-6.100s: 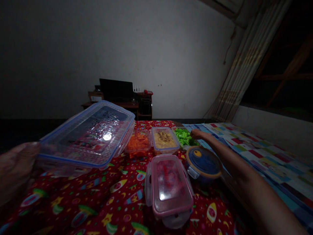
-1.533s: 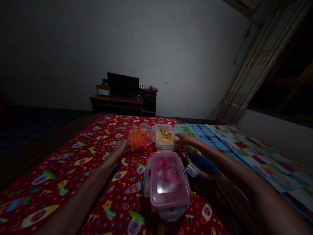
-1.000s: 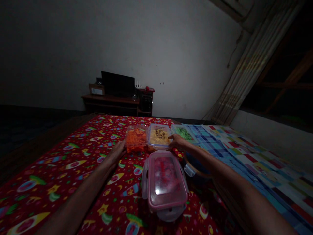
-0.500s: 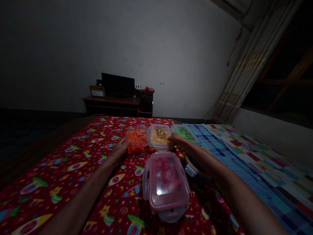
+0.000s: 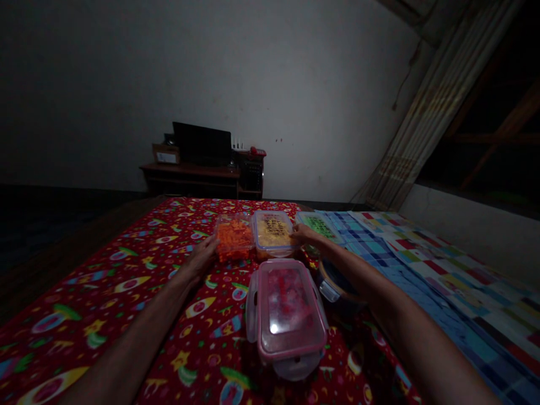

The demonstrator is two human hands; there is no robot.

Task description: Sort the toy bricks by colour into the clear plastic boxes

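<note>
My left hand (image 5: 203, 256) is at the left side of a clear plastic box of orange pieces (image 5: 234, 236), its fingers against the wall. Snug beside that box stands a lidded food container (image 5: 273, 230) with yellow contents and dark markings on the lid. My right hand (image 5: 302, 233) grips this container's right edge, fingers curled. Behind the right hand sits a container with green contents (image 5: 320, 226), partly covered by my arm. Closer to me lies a pink-lidded container (image 5: 291, 309) with pinkish-red contents, its side flaps hanging loose. Neither hand touches it.
A dark round container with a clear clip (image 5: 331, 289) is half hidden under my right forearm. Red patterned cloth (image 5: 126, 281) lies beneath the boxes, with blue checked cloth (image 5: 379, 253) at the right. A desk with a monitor (image 5: 202, 143) stands by the far wall.
Both hands have shifted slightly left, and the orange and yellow boxes with them. A small gap to the green container has widened. The pink-lidded container stays put.
</note>
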